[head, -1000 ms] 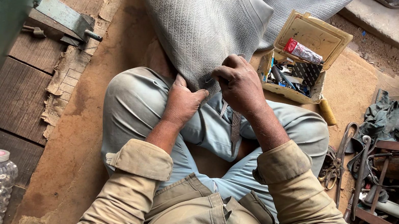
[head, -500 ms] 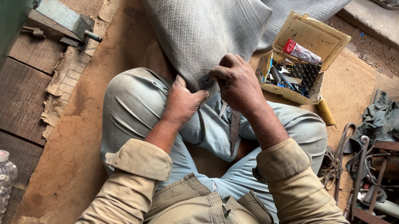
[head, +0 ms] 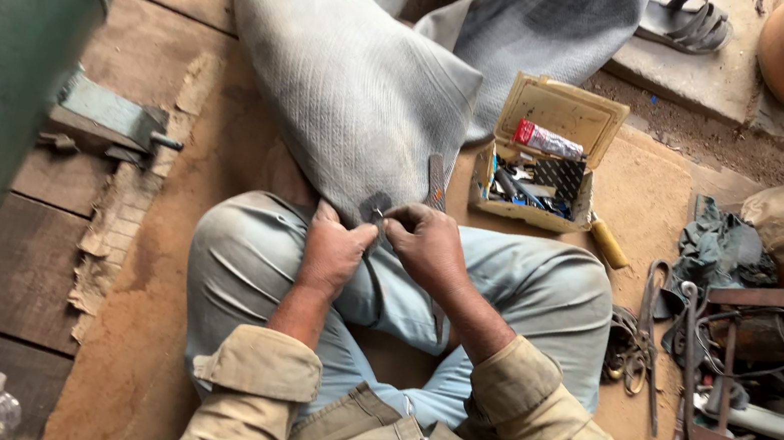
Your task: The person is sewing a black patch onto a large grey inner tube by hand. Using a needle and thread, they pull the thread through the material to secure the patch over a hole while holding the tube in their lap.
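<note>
Fingers of left hand (head: 333, 248) and right hand (head: 426, 243) pinch the grey tube (head: 353, 94) edge; toolbox (head: 543, 164) lies just beyond them.

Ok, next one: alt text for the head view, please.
Seated cross-legged on a wooden floor, a person pinches the edge of a grey rubber sheet with the left hand and right hand over their lap. An open box of small tools sits beside them.
</note>
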